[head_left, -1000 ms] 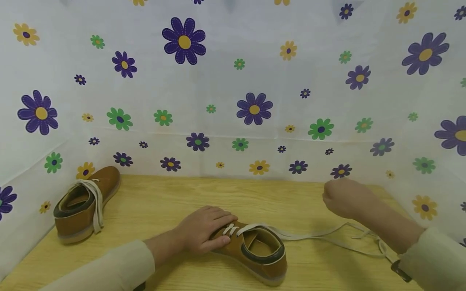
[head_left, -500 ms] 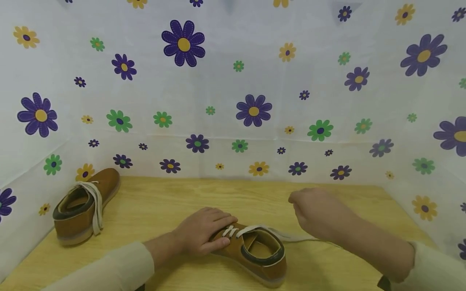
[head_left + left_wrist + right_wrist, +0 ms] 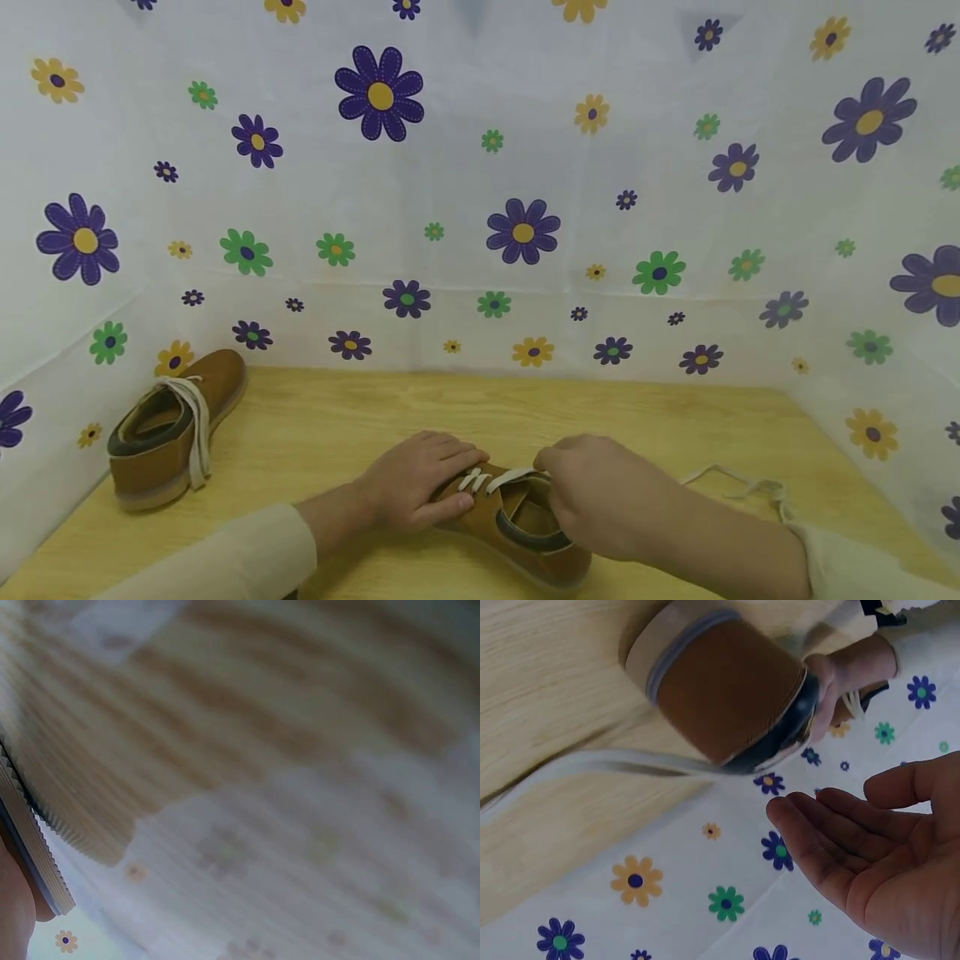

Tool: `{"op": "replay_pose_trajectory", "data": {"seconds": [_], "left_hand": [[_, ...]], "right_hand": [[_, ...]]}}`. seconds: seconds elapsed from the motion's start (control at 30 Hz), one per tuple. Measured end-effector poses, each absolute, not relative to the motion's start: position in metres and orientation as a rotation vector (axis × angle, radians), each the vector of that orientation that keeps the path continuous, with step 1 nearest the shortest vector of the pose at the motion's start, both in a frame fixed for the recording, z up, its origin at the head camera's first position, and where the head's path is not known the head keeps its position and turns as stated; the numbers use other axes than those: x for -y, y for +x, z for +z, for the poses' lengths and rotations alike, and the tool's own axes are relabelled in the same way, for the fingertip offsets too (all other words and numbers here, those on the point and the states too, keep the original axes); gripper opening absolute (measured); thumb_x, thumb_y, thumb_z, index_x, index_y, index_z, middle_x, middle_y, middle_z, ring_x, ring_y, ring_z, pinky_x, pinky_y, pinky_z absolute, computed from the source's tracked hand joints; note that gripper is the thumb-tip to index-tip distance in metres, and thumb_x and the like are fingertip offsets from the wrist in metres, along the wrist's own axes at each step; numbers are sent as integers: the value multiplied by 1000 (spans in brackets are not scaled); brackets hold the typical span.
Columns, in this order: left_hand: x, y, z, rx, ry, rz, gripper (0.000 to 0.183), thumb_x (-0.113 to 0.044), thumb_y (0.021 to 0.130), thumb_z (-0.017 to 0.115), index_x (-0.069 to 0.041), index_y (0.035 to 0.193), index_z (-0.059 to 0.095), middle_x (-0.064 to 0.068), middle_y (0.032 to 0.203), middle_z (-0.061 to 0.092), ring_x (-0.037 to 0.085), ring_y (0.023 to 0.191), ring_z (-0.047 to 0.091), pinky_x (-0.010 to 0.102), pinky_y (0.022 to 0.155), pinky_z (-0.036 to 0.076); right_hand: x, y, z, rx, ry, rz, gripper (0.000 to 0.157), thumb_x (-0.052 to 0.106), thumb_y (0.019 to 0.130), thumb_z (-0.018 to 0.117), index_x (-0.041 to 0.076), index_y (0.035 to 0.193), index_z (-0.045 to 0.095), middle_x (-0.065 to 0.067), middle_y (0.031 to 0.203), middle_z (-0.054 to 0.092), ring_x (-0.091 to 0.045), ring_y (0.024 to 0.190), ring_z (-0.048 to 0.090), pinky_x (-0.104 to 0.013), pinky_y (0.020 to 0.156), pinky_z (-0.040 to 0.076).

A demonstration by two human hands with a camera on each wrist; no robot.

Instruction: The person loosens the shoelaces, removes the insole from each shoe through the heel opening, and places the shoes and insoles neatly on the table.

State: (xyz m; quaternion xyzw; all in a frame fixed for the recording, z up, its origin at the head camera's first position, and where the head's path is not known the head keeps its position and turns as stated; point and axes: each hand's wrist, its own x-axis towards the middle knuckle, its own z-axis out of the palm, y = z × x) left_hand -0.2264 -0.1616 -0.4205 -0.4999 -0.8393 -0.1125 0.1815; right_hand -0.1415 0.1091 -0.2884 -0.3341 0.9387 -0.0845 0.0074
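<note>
A brown leather shoe point(image 3: 487, 523) with a dark padded collar lies on the table, its opening toward the right. My left hand point(image 3: 412, 479) holds the toe end, fingers over the far side and thumb along the near side. The ridged sole point(image 3: 45, 862) shows at the edge of the left wrist view. Over the heel, my right hand point(image 3: 607, 500) hangs close to the white shoelace point(image 3: 512, 477) and covers part of the collar. In the right wrist view its fingers point(image 3: 825, 847) are loosely bent with nothing in them, and the lace passes beside the shoe's heel.
A matching brown shoe point(image 3: 150, 475) stands at the table's left, its laces draped over the side. The lace's far end point(image 3: 776, 492) trails on the wooden table point(image 3: 360, 400) near the right sleeve. A flower-printed white cloth point(image 3: 450, 183) surrounds the back and sides.
My right hand has moved left and down from the right side of the table to the shoe's heel. The left hand and the shoe have stayed in place.
</note>
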Motion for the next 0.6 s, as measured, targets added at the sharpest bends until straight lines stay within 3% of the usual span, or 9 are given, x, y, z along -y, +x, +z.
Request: {"op": "replay_pose_trajectory", "data": {"seconds": [0.17,0.3,0.5,0.6], "left_hand": [[161,-225,-422,2400,-1397,-316,48,-42,102,48,-13,140,57,0,132,65,16,119,61,42,102,49],[162,-226,-423,2400,-1404,-305,48,-42,103,47,-13,140,57,-1,132,65,16,119,61,41,102,49],[163,-226,-423,2397,-1411,-316,49,-43,103,46,-13,141,56,0,133,64,16,121,61,41,103,48],[162,-226,-422,2387,-1415,-316,49,-43,103,46,-12,140,56,0,133,64,17,121,61,42,103,48]], "right_hand": [[-98,-139,-299,-2871,-1068,-243,5,14,86,62,10,84,64,6,74,59,-6,69,54,-27,62,49],[-93,-138,-306,-2816,-1094,-271,12,15,86,61,12,75,61,7,65,53,-4,59,47,-23,54,44],[-89,-139,-318,-2765,-1115,-334,30,17,84,60,20,58,45,13,49,38,-2,44,35,-21,43,34],[-87,-140,-323,-2730,-1098,-332,30,19,84,60,19,57,47,12,50,42,-2,45,38,-20,44,36]]}}
